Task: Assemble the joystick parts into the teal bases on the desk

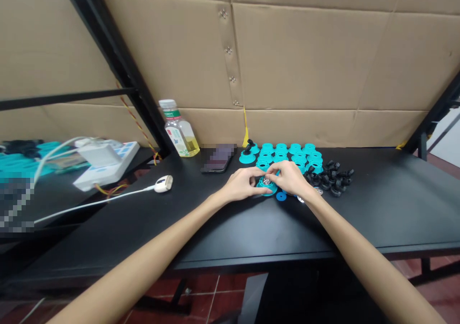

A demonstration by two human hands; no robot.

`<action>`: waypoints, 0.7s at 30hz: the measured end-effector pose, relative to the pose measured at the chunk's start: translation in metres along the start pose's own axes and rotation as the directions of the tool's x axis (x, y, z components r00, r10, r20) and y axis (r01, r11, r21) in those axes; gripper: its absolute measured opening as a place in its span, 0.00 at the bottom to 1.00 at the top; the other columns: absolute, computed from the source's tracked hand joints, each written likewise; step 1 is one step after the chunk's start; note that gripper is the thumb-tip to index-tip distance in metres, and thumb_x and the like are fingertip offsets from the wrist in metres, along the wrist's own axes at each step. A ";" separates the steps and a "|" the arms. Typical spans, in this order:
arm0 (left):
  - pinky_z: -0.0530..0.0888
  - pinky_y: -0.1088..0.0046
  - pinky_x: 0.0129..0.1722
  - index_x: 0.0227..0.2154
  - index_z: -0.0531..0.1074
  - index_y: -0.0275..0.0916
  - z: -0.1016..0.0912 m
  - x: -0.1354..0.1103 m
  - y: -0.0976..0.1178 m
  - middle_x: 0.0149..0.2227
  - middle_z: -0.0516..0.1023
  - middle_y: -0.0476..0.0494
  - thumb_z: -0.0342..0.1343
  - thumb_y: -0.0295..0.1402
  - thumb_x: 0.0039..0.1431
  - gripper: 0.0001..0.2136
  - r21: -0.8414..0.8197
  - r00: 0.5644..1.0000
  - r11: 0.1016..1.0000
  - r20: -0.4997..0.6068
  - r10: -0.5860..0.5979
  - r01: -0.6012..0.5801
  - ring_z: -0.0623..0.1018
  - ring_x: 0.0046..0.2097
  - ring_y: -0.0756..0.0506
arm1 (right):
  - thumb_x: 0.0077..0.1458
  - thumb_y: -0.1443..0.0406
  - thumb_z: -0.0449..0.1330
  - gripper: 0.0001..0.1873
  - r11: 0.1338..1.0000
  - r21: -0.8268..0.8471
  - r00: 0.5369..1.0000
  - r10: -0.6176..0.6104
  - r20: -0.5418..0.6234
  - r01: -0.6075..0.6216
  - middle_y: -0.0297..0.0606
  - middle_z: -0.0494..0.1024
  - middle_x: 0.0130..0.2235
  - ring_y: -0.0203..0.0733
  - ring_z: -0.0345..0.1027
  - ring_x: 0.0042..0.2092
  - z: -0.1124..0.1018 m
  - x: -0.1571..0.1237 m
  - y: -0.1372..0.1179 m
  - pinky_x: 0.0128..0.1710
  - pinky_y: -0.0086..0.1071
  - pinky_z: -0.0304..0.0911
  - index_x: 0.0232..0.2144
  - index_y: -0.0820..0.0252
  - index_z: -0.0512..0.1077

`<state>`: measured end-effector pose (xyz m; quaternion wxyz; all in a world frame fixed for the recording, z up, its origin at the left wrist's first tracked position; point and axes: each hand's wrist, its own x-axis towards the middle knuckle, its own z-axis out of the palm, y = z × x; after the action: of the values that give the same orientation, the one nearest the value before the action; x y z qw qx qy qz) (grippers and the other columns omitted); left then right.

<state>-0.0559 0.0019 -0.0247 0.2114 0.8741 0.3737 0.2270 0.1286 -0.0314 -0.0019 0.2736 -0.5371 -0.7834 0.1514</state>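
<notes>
On the black table (359, 218), our left hand (244, 184) and right hand (288, 178) close in a narrow grip on a round teal plastic spool (268, 190) with a metal centre (266, 181); further right lies a heap of small black rubber fittings (328, 179).

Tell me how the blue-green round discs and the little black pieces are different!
The blue-green discs are bright, but the little black pieces are dark. The discs sit in neat rows, while the black pieces lie in a messy heap. Each disc also looks bigger than a black piece. Both are on the black table.
</notes>
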 end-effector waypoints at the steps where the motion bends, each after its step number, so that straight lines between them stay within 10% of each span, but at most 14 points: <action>1: 0.61 0.77 0.27 0.41 0.76 0.40 0.000 0.000 0.000 0.31 0.74 0.50 0.60 0.55 0.46 0.26 -0.001 1.000 1.000 0.000 0.005 -0.005 0.66 0.25 0.52 | 0.53 0.65 0.58 0.09 1.000 -0.021 1.000 -0.005 0.003 0.005 0.35 0.79 0.34 0.36 0.66 0.33 0.001 0.000 0.000 0.31 0.28 0.53 0.33 0.58 0.79; 21: 0.65 0.75 0.27 0.42 0.77 0.36 -0.015 -0.001 0.003 0.33 0.77 0.45 0.65 0.51 0.41 0.28 -0.094 0.992 0.992 0.102 -0.071 0.081 0.69 0.27 0.50 | 0.49 0.69 0.56 0.10 0.958 -0.256 0.991 0.129 -0.021 -0.131 0.35 0.79 0.37 0.41 0.69 0.39 -0.025 -0.004 0.009 0.28 0.29 0.51 0.32 0.56 0.77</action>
<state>-0.0627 0.0024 -0.0109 0.2808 0.8579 0.3844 0.1935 0.1511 -0.0329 0.0129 0.1929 -0.6186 -0.7589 0.0653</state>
